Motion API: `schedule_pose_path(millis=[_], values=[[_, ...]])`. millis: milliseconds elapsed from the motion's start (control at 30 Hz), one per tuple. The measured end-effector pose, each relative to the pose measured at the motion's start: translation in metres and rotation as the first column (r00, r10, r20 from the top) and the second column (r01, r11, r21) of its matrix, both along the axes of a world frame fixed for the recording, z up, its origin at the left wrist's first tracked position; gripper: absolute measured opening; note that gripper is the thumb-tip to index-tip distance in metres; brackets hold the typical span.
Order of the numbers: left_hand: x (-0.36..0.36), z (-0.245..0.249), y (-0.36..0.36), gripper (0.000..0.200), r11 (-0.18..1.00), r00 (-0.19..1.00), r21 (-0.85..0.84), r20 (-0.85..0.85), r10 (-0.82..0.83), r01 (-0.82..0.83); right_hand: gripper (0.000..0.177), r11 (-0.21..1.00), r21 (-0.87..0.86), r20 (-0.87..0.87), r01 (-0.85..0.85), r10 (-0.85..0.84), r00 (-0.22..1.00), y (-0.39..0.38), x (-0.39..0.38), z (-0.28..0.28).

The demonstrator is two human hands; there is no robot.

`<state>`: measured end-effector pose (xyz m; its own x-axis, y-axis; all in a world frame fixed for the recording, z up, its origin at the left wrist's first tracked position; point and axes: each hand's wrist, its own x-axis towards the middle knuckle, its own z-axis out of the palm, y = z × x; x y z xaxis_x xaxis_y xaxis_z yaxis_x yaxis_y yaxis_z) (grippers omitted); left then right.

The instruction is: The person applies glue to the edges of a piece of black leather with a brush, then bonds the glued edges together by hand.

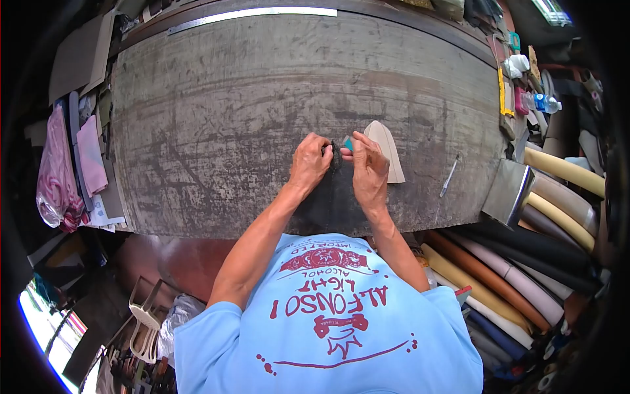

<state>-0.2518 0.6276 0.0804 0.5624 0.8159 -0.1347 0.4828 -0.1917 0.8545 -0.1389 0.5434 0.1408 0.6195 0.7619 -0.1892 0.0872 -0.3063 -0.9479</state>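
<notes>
My left hand (310, 159) is closed in a pinch on a small dark, ragged-looking piece (335, 154) over the near half of the worn table (230, 125). Just to its right, my right hand (371, 172) grips a small teal object (348, 143), most of it covered by the fingers; its kind I cannot tell. Both hands are close together, with the dark piece between them. Beside and partly behind the right hand lie pale, pointed pattern pieces (392, 161). A slim whitish pen (449, 177) rests farther right.
Along the far edge runs a long metal ruler (252, 13). A metal box (509, 194) sits at the right front corner. Rolls of material (499, 276) fill the lower right. Pink cloth (91, 157) hangs at the left, and a water bottle (546, 103) lies at the right.
</notes>
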Motion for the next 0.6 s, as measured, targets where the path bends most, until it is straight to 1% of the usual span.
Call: schedule_pose_path(millis=[33,67,167,267,367,467,567,600], values=[[0.001,-0.002,0.0,0.014,1.0,1.0,0.006,0.003,0.002,-0.002,0.034,0.997,0.079,0.044,0.004,-0.007,0.999,-0.002,-0.005,-0.005],[0.002,-0.005,0.0,0.015,1.0,1.0,0.022,0.003,0.007,-0.007,0.033,0.998,0.063,-0.029,0.013,-0.011,1.0,-0.005,-0.008,-0.006],[0.005,-0.011,-0.003,0.015,0.998,1.0,0.056,0.001,0.015,-0.015,0.031,0.995,0.081,-0.16,0.063,-0.049,0.986,-0.005,-0.011,-0.018],[0.007,-0.01,-0.005,0.015,0.999,1.0,0.051,-0.009,0.011,-0.01,0.032,0.997,0.053,-0.161,0.048,-0.039,0.986,-0.005,-0.009,-0.03],[0.008,-0.015,-0.006,0.015,0.999,0.999,0.043,-0.023,0.024,-0.023,0.034,0.997,-0.007,0.082,-0.082,0.083,0.993,-0.013,0.002,-0.038],[0.009,-0.023,-0.002,0.015,0.999,0.999,0.041,-0.013,0.031,-0.03,0.034,0.994,-0.051,0.076,-0.1,0.104,0.992,-0.015,0.008,-0.045],[0.008,-0.027,0.0,0.016,0.999,0.999,0.026,-0.022,0.033,-0.032,0.031,0.99,-0.049,0.106,-0.13,0.134,0.985,-0.017,0.013,-0.049],[0.008,-0.026,0.0,0.016,0.999,0.999,0.009,-0.024,0.032,-0.031,0.032,0.991,-0.009,0.176,-0.132,0.131,0.976,-0.016,0.013,-0.048]])
